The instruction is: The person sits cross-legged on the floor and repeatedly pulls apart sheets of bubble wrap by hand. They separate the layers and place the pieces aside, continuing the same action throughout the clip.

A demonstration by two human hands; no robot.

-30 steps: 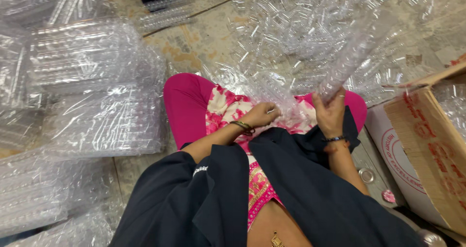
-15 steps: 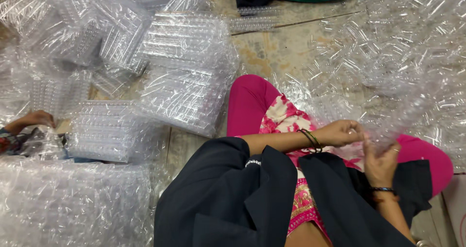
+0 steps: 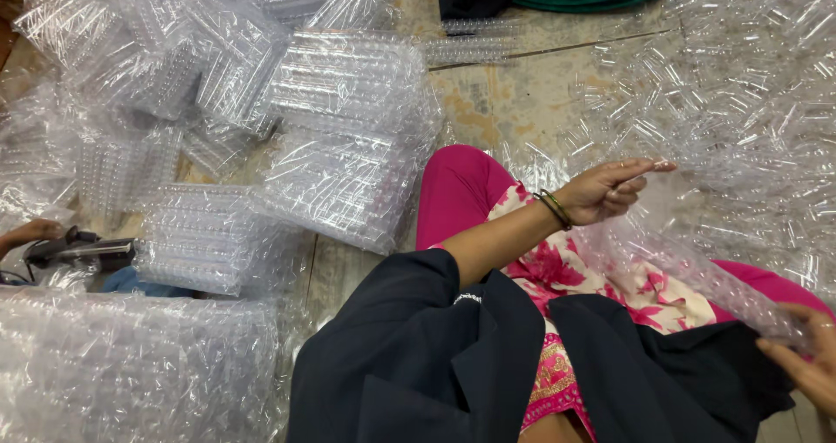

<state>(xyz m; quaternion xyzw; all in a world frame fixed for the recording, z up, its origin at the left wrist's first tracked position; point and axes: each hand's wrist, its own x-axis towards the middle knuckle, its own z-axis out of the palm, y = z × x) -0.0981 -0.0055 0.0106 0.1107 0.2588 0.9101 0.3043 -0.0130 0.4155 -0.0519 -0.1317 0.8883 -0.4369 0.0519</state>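
Since half a second ago: left hand (image 3: 610, 190) lifted off the lap and reaching rightward into the heap of loose clear blister strips (image 3: 740, 121), forefinger extended, remaining fingers curled, no strip visibly pinched; camera swung slightly left. Right hand (image 3: 805, 365) only partly in view at frame edge, fingers bearing on the lower end of a long clear strip of moulded plastic cells (image 3: 697, 277); full closure cannot be told. Strip laid diagonally across the lap over the pink floral garment (image 3: 601, 277), upper end running toward the left hand, presumably kept taut and supported for handling. Bundled stacks of like strips in clear bags (image 3: 340, 147) piled on the concrete floor (image 3: 514, 103) to the left, within reach. Another person's hand (image 3: 30, 232) at far left edge beside a dark hand tool (image 3: 83, 250), apart from the wearer's own.
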